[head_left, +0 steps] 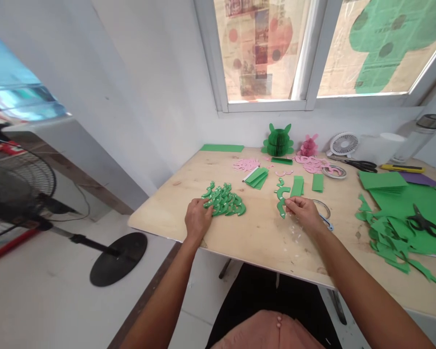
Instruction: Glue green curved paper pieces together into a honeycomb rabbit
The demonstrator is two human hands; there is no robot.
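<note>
My right hand (303, 211) pinches a wavy green paper cut-out (281, 202) by its right edge, just above the table. Small white marks dot this cut-out, and a smaller curved green piece (280, 182) shows at its top end. My left hand (198, 219) rests at the left edge of a pile of curved green paper cut-outs (225, 199), which carry similar white marks. Its fingers are curled against the pile, and whatever lies between the fingertips is hidden. Beside my right wrist, partly covered, is a roll of tape (323, 208).
Folded green paper (256, 178), pink cut-outs (308, 164) and a green paper honeycomb figure (279, 140) stand farther back. On the right lie black scissors (426, 224), green scraps (388, 237) and a yellow cutter (402, 168). A floor fan (118, 259) is left of the table.
</note>
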